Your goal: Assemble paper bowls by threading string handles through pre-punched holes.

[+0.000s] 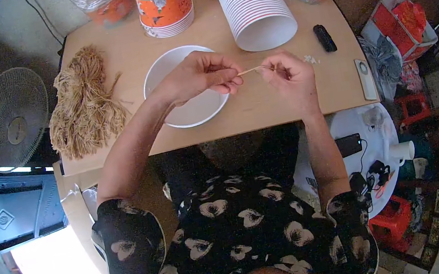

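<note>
I see a pale tan strand [250, 69] pinched between my left hand [199, 75] and right hand [291, 75]. Under my left hand sits a plain white bowl [192, 112] on the light wooden table [250, 114]. Near the table's left edge lies a bundle of strands [84, 104] — straw-brown, all one shade. Along the far edge stand paper cups [163, 2], orange with a teal band, and a lying stack of cups [254, 6] — white with thin red rims. A small black object [324, 37] rests toward the right edge. My blouse [230, 234] is black with cream heart shapes.
</note>
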Motion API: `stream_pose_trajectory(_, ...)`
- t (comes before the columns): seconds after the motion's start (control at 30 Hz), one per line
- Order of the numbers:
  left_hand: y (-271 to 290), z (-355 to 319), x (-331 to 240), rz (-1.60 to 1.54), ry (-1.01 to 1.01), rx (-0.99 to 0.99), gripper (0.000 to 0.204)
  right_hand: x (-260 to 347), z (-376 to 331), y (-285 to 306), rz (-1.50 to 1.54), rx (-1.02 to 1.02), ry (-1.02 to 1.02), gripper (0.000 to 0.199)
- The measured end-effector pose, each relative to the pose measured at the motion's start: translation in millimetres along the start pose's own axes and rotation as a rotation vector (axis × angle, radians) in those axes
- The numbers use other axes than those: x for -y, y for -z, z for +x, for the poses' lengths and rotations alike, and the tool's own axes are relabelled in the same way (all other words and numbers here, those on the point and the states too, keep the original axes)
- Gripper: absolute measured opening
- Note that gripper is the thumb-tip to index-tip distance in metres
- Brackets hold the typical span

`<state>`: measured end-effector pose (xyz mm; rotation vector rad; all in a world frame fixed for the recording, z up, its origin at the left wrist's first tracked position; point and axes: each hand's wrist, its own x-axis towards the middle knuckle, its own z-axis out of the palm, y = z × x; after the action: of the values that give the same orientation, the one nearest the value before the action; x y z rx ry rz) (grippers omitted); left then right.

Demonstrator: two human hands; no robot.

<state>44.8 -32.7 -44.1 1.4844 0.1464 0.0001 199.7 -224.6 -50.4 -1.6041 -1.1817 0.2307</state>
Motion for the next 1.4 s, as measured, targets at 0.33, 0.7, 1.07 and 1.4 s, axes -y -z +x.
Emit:
stream_pose_trajectory(0.33, -4.8, -2.2, -4.9, 0.101, -0.004, 0.026, 0.027, -15.2, -2.4, -25.6, 0.248, -0.048, -0.082, 0.010)
stream_pose_trajectory(0.7, -8.3, -4.1, -4.7, 0.148, -0.024, -0.087, 0.021, -15.4, -5.2, -33.8, 0.334, 0.042, -0.213, 0.011)
stream_pose_trajectory(1.07, -6.5, -2.3, 2.1, 0.094, -0.082, -0.149, 0.014, -0.6, -4.5, -26.2, 0.385, 0.193, -0.356, 0.014)
stream_pose_trajectory(1.4, -15.5, -6.7, -0.9, 0.229, -0.059, -0.170, 0.016, -24.2, -5.0, -24.2, 0.869, 0.254, -0.624, 0.016)
